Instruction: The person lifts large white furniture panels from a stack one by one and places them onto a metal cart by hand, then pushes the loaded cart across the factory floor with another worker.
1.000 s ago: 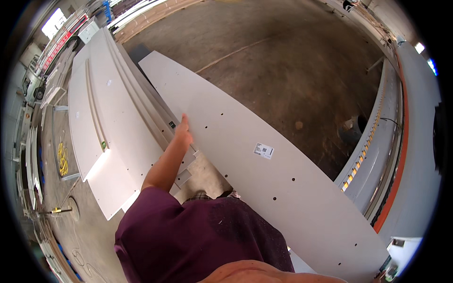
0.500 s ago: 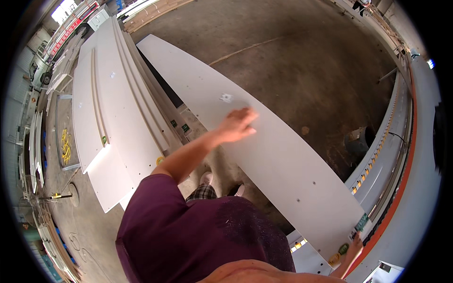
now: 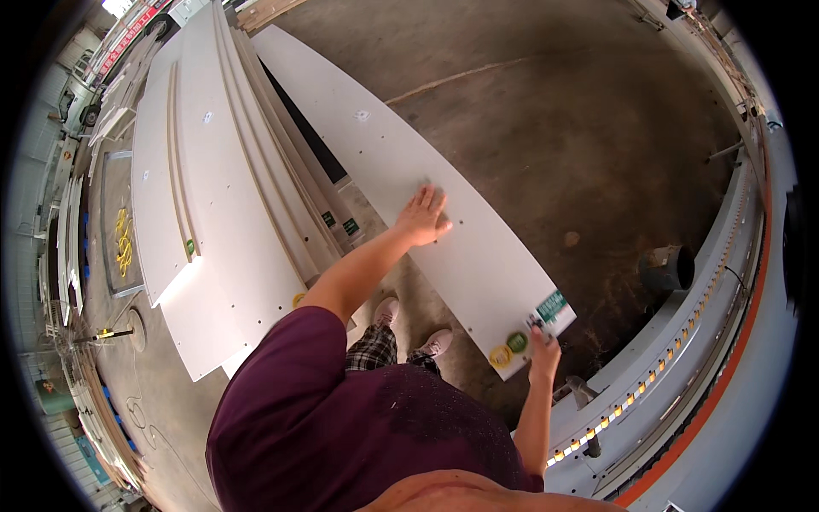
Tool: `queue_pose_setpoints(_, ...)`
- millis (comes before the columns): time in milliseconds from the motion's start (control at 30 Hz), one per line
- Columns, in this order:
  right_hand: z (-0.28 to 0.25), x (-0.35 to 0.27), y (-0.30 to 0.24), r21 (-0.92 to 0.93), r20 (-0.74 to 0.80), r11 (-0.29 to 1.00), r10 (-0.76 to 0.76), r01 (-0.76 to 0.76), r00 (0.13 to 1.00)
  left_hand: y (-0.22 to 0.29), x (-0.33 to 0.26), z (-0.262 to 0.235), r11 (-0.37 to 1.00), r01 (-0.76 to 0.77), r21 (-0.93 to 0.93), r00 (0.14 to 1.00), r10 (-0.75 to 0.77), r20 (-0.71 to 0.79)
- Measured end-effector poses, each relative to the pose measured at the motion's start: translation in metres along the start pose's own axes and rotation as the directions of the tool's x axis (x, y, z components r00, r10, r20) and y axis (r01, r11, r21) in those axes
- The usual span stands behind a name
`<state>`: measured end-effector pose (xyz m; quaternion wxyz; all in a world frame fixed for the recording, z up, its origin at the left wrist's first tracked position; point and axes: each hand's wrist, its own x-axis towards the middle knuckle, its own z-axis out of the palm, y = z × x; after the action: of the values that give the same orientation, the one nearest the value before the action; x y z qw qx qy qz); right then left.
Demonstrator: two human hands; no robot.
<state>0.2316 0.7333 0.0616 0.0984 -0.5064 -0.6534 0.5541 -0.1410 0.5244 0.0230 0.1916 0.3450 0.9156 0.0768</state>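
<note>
The left hand [image 3: 422, 218] lies flat on the top face of a long white board [image 3: 401, 175], with the fingers spread and the palm pressing down. The right hand [image 3: 543, 352] is at the near corner of the same board; the fingers are closed on its edge, just beside the round yellow and green stickers [image 3: 509, 348]. The board reaches far away from both hands, over the concrete floor [image 3: 546, 111]. To the left of the left hand there is a stack of white panels [image 3: 222, 188], close to the board. To the right of the right hand runs a long grey machine rail with a row of small yellow rollers [image 3: 674, 350], and a dark bucket [image 3: 667, 267] stands on the floor near it.

In my judgement, the danger is the length of the board: it is held only at the near part, so the far end can swing or drop. The flat left hand has no real grip and could slide. The near corner could hit the rail, or fall on the shoes [image 3: 409, 328] below
</note>
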Motion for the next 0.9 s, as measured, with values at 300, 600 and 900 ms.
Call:
queue_pose_setpoints(300, 0.187, 0.122, 0.056, 0.089, 0.332, 0.969, 0.189, -0.23, 0.924, -0.116, -0.152, -0.08, 0.971, 0.069, -0.227, 0.89, -0.163, -0.426)
queue_pose_setpoints(600, 0.34, 0.15, 0.119, -0.005, 0.462, 0.915, 0.359, -0.403, 0.811, -0.213, -0.265, -0.019, 0.802, 0.596, -0.019, 0.689, -0.524, -0.5)
queue_pose_setpoints(900, 0.411, 0.143, 0.196, -0.014, 0.424, 0.858, 0.471, -0.514, 0.774, -0.2, -0.252, -0.026, 0.774, 0.633, -0.012, 0.678, -0.562, -0.473)
